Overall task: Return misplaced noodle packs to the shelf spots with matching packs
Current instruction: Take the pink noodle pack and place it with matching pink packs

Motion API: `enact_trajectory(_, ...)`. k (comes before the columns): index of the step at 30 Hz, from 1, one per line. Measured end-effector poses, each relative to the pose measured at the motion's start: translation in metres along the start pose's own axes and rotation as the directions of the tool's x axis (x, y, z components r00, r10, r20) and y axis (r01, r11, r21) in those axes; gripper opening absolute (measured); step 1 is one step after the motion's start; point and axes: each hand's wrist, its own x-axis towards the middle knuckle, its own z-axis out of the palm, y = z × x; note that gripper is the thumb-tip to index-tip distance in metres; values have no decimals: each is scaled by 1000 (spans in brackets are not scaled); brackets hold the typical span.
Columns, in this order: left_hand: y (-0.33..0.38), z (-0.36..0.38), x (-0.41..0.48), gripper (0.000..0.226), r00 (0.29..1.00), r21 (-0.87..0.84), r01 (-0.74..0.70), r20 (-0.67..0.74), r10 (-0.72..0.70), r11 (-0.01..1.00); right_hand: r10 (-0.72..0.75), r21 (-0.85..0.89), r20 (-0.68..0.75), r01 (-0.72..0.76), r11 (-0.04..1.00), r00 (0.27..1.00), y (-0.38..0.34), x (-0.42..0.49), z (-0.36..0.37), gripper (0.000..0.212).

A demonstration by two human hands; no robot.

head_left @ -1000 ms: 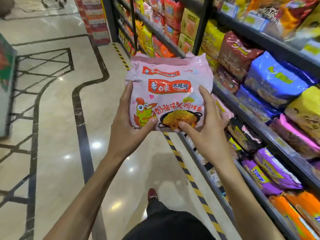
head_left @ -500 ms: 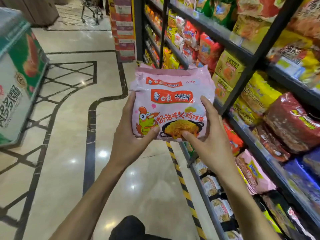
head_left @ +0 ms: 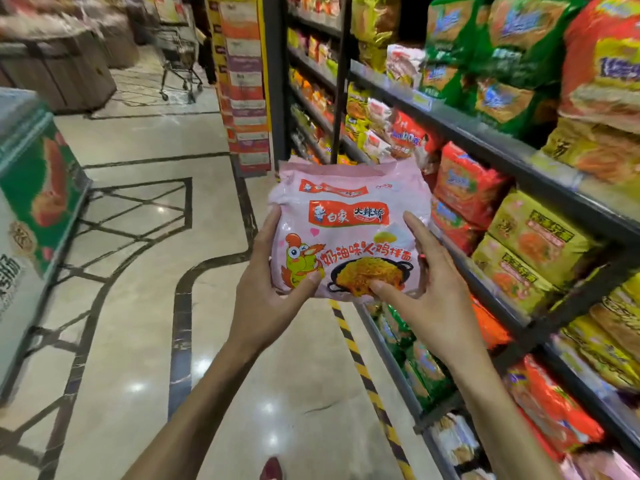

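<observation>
I hold a pink noodle multipack (head_left: 349, 202) upright in front of me, with a cartoon chicken and a pan of noodles printed on it. My left hand (head_left: 268, 292) grips its lower left edge, thumb across the front. Holding the lower right edge is my right hand (head_left: 429, 289), thumb on the printed pan, fingers behind the pack. The dark shelf unit (head_left: 485, 133) runs along my right, stocked with yellow packs (head_left: 533, 237), red packs (head_left: 464, 181) and green packs (head_left: 502, 67). No matching pink packs are clearly visible on the shelves near the pack.
A yellow-black striped floor line (head_left: 360, 362) runs beside the shelf base. A green and white freezer chest (head_left: 31, 209) stands at my left. A shopping trolley (head_left: 180, 60) and a wooden display (head_left: 62, 64) sit farther down the aisle. The polished floor between them is open.
I have walked forward along the aisle with the pack. The blue, purple and pink packs have dropped out of view behind me; yellow, red and green packs are beside me. My grip is unchanged.
</observation>
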Motion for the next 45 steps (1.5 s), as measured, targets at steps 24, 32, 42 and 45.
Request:
enact_trajectory(24, -232, -12, 475, 84, 977, -91, -81, 190, 98, 992, 35, -73, -146, -46, 996, 989, 73, 456, 142, 89)
enact_trajectory(32, -268, 16, 596, 82, 951, -96, -118, 277, 141, 988, 25, -166, -238, -66, 984, 971, 92, 557, 142, 89)
enact_trajectory(42, -327, 60, 719, 82, 810, -312, -135, 512, 286, 941, 84, -309, -466, -251, 917, 881, 103, 629, 158, 91)
enact_trajectory(45, -343, 65, 755, 85, 749, -371, -110, 579, 323, 922, 83, -317, -531, -288, 904, 844, 97, 647, 166, 91)
